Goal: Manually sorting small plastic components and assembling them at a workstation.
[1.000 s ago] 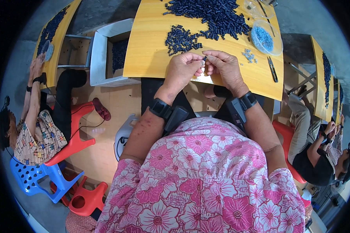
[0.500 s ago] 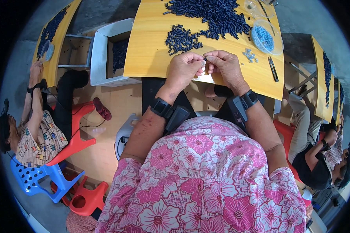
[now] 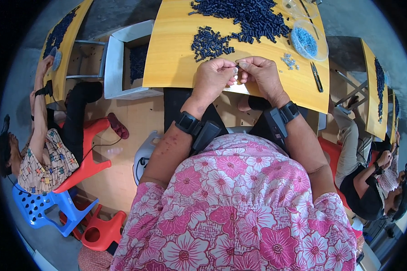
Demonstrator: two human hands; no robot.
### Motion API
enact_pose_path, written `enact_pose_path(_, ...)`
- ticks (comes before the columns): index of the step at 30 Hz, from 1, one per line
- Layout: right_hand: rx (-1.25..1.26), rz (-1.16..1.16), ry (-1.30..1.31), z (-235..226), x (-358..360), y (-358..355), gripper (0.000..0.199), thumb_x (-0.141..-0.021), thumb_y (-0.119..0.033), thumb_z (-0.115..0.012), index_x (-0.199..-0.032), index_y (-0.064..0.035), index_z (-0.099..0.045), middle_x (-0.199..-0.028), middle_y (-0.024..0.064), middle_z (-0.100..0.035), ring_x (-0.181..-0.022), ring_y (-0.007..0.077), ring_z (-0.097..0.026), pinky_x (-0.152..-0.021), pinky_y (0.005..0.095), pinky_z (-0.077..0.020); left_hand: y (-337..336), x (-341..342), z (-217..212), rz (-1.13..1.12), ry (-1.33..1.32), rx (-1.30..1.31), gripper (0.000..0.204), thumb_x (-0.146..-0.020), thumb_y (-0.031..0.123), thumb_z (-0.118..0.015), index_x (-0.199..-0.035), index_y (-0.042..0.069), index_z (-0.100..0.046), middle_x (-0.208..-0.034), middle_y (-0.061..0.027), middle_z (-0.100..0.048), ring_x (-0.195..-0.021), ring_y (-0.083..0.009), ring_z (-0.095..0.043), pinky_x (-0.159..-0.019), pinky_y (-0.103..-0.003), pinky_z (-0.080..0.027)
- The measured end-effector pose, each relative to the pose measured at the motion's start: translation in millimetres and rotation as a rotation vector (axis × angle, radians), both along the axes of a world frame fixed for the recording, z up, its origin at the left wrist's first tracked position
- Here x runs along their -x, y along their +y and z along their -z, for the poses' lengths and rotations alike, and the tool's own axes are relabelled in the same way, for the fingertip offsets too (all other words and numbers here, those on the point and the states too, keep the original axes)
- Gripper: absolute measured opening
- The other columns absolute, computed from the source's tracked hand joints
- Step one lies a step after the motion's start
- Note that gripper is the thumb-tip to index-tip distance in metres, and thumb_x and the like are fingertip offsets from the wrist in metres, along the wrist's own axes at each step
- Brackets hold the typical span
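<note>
Nothing moved: small part (image 3: 236, 67) (barely visible) pinched between left hand (image 3: 214, 77) and right hand (image 3: 261, 74).

bare tabletop (image 3: 172, 58) left of hands, dark piece piles (image 3: 239, 22) crowding ahead

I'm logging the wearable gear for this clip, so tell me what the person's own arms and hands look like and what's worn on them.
Both forearms are bare and both hands ungloved. Each wrist carries a black strap with a black boxy device lying along the forearm: one on the left wrist, one on the right wrist. The left hand and right hand show no rings that I can make out. Short pink flowered sleeves cover the upper arms.
</note>
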State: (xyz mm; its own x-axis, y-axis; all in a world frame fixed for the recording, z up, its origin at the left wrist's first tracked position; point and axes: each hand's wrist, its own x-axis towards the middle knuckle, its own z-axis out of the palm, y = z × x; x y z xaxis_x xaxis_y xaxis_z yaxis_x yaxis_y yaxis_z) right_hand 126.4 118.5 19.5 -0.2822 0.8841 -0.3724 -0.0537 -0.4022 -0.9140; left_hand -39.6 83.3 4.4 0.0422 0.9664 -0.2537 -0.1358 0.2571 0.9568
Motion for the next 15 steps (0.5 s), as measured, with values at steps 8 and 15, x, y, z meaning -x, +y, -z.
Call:
enact_pose_path(8, -0.023, -0.009, 0.019, -1.7, 0.1, -4.2, 0.018, -0.094, -0.012, -0.062, -0.092, 0.0043, -0.068, -0.070, 0.0048, -0.064, -0.060, 0.0108, -0.057, -0.061, 0.0253, -0.0493, -1.2, -0.1, 1.3, -0.011, -0.002, -0.011, 0.014, -0.090, 0.007, -0.066, -0.099, -0.004, -0.067, -0.081, -0.0065, -0.068, -0.067, -0.0084, -0.063, -0.060, -0.021, -0.053)
enact_pose_path(15, -0.032, -0.044, -0.020, 1.2, -1.9, -2.2, 0.021, -0.097, -0.015, -0.060, -0.103, 0.0043, -0.066, -0.073, 0.0063, -0.062, -0.063, 0.0136, -0.059, -0.063, 0.0264, -0.0519, -0.8, 0.0, 0.2, 0.004, 0.017, -0.005, 0.013, -0.091, 0.007, -0.066, -0.100, -0.003, -0.067, -0.083, -0.0056, -0.068, -0.068, -0.0081, -0.063, -0.061, -0.021, -0.053)
